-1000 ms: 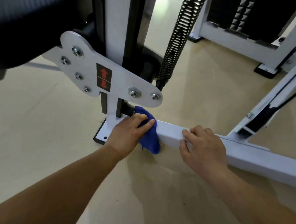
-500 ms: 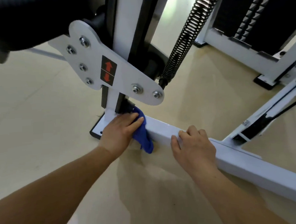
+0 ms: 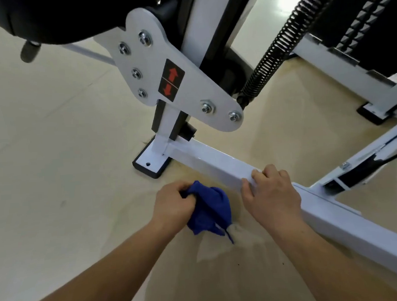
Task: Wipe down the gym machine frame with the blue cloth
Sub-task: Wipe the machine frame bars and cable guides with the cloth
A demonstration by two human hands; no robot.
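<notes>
The blue cloth point(image 3: 209, 210) is bunched in the left hand point(image 3: 173, 206), apparently clear of the frame bar point(image 3: 207, 161) at one o'clock, which the right hand point(image 3: 271, 192) clasps.

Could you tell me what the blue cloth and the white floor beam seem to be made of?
Blue cloth: soft fabric, probably microfibre; it bunches and droops limply. White floor beam: likely painted steel tube; square-edged, with a glossy sheen.

The left hand point(image 3: 173, 205) w/ the blue cloth point(image 3: 208, 210) has come off the white floor bar point(image 3: 216, 162), back toward the person; cloth now bunched in the fist above the floor (was pressed at the bar's post end). Post foot point(image 3: 150, 162) now uncovered.
</notes>
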